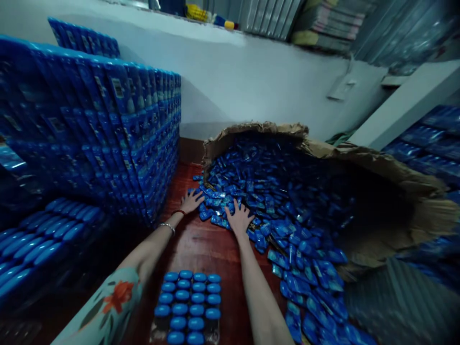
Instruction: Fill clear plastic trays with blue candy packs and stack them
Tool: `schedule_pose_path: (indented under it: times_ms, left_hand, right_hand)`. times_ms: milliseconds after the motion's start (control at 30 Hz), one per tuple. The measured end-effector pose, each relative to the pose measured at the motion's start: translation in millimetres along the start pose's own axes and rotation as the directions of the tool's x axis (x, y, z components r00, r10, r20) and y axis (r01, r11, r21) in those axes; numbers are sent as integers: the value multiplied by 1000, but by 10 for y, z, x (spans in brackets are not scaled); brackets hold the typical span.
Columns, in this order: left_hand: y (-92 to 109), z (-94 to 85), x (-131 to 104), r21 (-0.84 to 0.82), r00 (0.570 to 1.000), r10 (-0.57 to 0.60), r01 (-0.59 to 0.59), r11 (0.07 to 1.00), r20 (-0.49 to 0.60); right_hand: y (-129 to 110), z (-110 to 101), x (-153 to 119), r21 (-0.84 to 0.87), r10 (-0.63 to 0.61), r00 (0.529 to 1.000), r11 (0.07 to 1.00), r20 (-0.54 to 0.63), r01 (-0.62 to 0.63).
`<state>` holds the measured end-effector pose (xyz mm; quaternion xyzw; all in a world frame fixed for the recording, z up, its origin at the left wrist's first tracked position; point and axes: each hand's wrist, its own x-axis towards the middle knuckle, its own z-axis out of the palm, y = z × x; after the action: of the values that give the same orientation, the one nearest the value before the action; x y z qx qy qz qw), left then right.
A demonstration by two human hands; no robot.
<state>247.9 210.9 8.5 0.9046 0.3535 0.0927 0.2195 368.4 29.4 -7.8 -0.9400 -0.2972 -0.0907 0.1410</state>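
My left hand [192, 200], with bracelets at the wrist, is spread at the near left edge of a heap of small blue packets [257, 189]. My right hand [239, 219] lies with fingers spread over the front of the same heap, its fingertips at the packets. Neither hand has a packet in its grip. The heap spills from a large torn cardboard box [377, 239] onto the reddish floor [201, 247]. Between my forearms, close to me, rows of rounded blue pieces [190, 297] sit in a see-through tray.
A tall stack of blue packs [122, 120] stands on the left, with rows of rounded blue pieces [39, 239] in front of it. Ridged grey trays [406, 302] lie at the lower right. Behind runs a white wall [215, 72] with goods on its ledge.
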Motion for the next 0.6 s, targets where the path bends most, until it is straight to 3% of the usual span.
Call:
schedule_pose_path:
  times_ms: [133, 333, 400, 500, 600]
  left_hand:
    - [108, 191, -132, 10, 999, 42, -42, 999, 19]
    - [172, 288, -976, -17, 984, 164, -164, 986, 66]
    - [91, 308, -1149, -139, 979, 198, -189, 972, 49]
    - [-90, 267, -1049, -352, 985, 139, -165, 921, -99]
    - [-246, 143, -634, -382, 973, 0, -91, 920, -231]
  right_hand:
    - [94, 11, -115, 38, -172, 984, 985, 55, 170]
    - [147, -20, -651, 212, -368, 923, 917, 111, 339]
    - [133, -39, -814, 285, -410, 905, 886, 113, 366]
    - [134, -94, -840, 413, -387, 920, 849, 62, 330]
    - [96, -172, -573, 500, -308, 948, 809, -86, 308]
